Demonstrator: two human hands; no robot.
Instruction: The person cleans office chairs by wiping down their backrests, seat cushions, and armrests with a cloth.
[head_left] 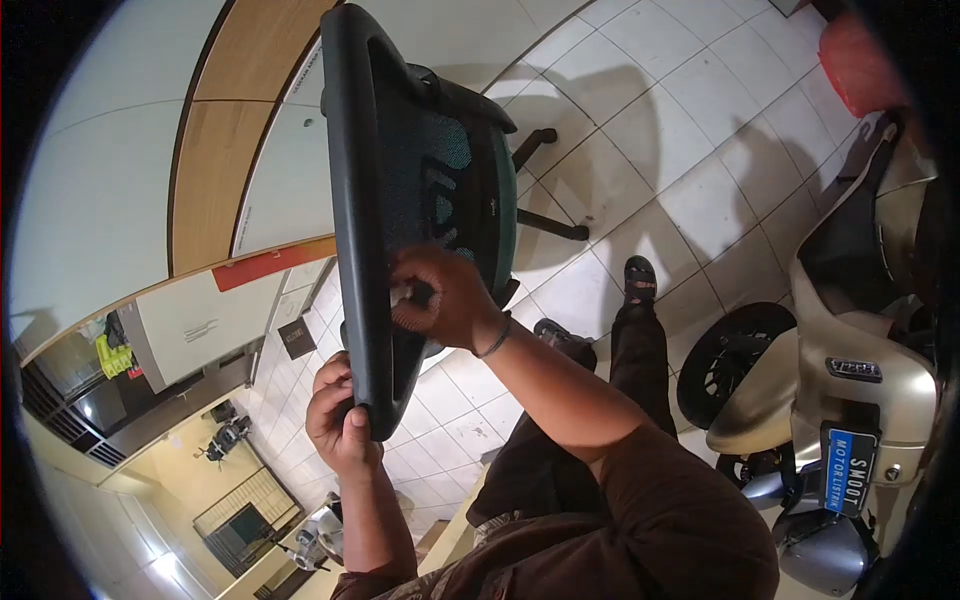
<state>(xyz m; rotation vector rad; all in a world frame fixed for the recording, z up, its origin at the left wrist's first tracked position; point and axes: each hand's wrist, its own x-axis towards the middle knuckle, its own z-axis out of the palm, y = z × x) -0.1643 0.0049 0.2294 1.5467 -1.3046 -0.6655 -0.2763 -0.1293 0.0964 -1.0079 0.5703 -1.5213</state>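
Note:
A black office chair [357, 220] with a mesh back [425, 170] fills the middle of the head view, its backrest frame running from top to lower centre. My left hand [345, 418] grips the lower end of that frame, thumb on one side and fingers curled on the other. Close against the mesh, inside the frame, my right hand [445, 298] is closed with its fingertips pinched around a small pale thing [401, 294]. Its kind is mostly hidden by the fingers. A dark band circles the right wrist.
A beige scooter [870, 380] with a "SMOOT" plate stands at the right. White cabinets [215, 325] with wood trim line the left. One chair base leg [552, 224] rests on the tiled floor [690, 120], near my sandalled foot [640, 280]. A red bag-like object [858, 65] sits top right.

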